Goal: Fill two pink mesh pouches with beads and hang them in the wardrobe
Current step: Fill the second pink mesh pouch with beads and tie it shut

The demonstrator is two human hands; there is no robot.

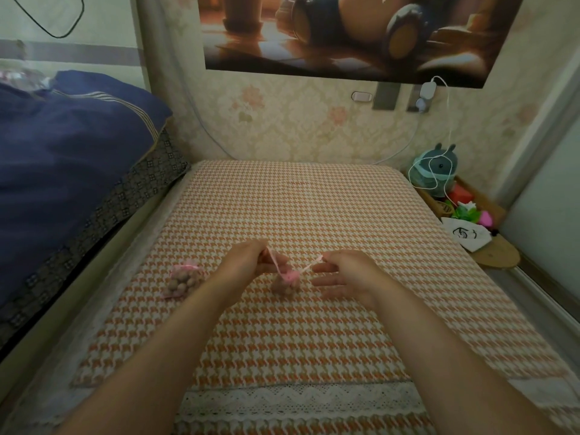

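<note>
- At the near middle of the houndstooth cover (314,199), the second pouch (284,284) rests on the fabric between both hands, with brown beads inside. Resting it there lets the cover carry the weight while the neck is closed.
- Above that same spot, the left hand (248,262) has its fingers curled, pinching one end of the pink drawstring (275,262).
- Slightly right of the cover's middle, the right hand (345,273) pinches the other end between thumb and forefinger. Its remaining fingers lie spread.
- The two ends run outward in opposite directions, an arrangement judged to cinch the neck so that no beads spill.
- Toward the cover's left edge, the first pouch (183,279) lies filled and gathered at the top, set aside clear of the working hands.
- Filling appears complete, and hanging is not yet done. No wardrobe can be identified with certainty beyond the cover.
</note>
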